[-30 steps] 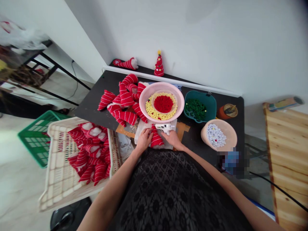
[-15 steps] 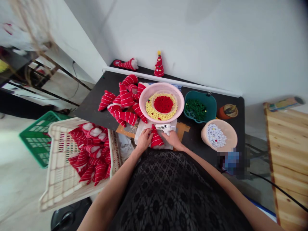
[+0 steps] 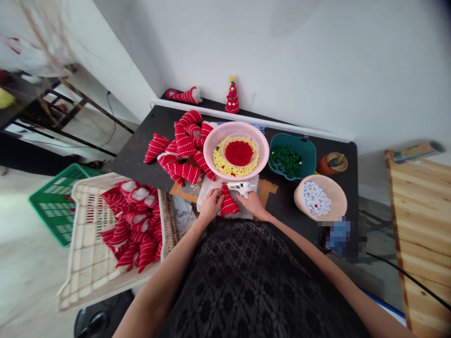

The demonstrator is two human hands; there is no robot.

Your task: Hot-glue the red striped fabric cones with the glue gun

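Note:
My right hand is closed around the handle of a white glue gun, whose nozzle points left over a red cloth cone with white stripes. The cone lies on a pale sheet at the table's front edge. My left hand holds the cone's left side, its fingers pressed against the cloth. Just beyond the gun stands a pink basket with yellow pompoms and a smaller bowl of red pompoms.
More striped red cones are heaped on the table's left. A teal basket holds green pompoms; a peach bowl holds white ones. A decorated cone stands at the back. Left, a white crate holds more cones beside a green crate.
Both hands, the glue gun and the cone look almost the same as before. Only a slight shift of the whole view shows.

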